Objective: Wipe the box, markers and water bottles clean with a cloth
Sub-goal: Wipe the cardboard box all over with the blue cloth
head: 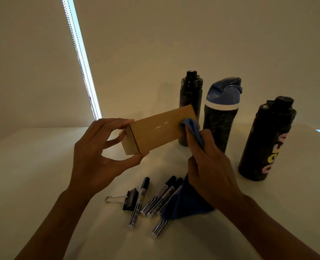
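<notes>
My left hand [97,156] holds a brown cardboard box [159,130] by its near end, pinched between thumb and fingers, above the table. My right hand [209,166] grips a blue cloth [191,126] and presses a fold of it against the box's far right end. The rest of the cloth hangs below my wrist and covers part of the markers. Several black and white markers [139,201] lie on the table under the hands. Three water bottles stand behind: a black one [191,91], a blue-lidded one [221,117] and a black one with coloured letters [266,141].
A black binder clip [129,199] with wire handles lies left of the markers. The white table [33,175] runs to a pale wall. A bright window strip with a bead chain [82,62] slants down at the back left.
</notes>
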`<state>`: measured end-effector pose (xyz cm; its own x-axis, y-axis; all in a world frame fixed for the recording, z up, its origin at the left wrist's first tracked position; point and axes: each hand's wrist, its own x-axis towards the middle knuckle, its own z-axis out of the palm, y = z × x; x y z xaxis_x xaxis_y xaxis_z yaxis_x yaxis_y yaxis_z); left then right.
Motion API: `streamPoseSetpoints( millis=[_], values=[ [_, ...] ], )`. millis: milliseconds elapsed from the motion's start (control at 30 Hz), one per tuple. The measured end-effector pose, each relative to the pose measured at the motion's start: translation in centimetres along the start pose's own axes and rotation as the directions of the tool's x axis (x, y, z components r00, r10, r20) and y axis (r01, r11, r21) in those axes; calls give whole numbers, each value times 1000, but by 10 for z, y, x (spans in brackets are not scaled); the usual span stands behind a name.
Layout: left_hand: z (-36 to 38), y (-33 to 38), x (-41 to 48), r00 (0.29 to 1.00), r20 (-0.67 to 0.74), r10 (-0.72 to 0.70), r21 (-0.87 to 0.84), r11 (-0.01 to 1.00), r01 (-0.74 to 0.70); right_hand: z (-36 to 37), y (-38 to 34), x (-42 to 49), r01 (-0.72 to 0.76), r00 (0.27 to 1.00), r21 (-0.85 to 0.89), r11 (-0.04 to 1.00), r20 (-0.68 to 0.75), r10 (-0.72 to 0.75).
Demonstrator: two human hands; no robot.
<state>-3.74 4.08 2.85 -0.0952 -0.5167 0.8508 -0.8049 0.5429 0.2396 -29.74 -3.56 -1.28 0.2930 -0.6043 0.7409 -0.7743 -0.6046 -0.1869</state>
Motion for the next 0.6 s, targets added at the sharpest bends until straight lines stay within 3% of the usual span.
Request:
streamPoseSetpoints(
  millis=[133,200,267,367,467,600],
  values=[
    [3,-3,-3,1000,12,-3,17,1000,2,-3,-33,-11,148,954,95,984,247,-167],
    [2,-4,-3,1000,13,2,10,1000,-3,-4,-40,-10,125,907,83,989,395,-148],
    [0,-3,-2,1000,8,16,17,1000,-16,7,-28,-3,140,947,14,990,290,-138],
    [-1,-2,0,999,-3,33,37,999,-33,2,-7,5,-9,981,0,1000,192,9],
    [2,-2,-1,999,4,36,53,998,-36,-14,-9,4,-73,964,29,997,257,63],
    [5,-4,-3,1000,10,29,95,995,-30,-17,-42,-7,49,908,58,997,412,-68]
  ],
)
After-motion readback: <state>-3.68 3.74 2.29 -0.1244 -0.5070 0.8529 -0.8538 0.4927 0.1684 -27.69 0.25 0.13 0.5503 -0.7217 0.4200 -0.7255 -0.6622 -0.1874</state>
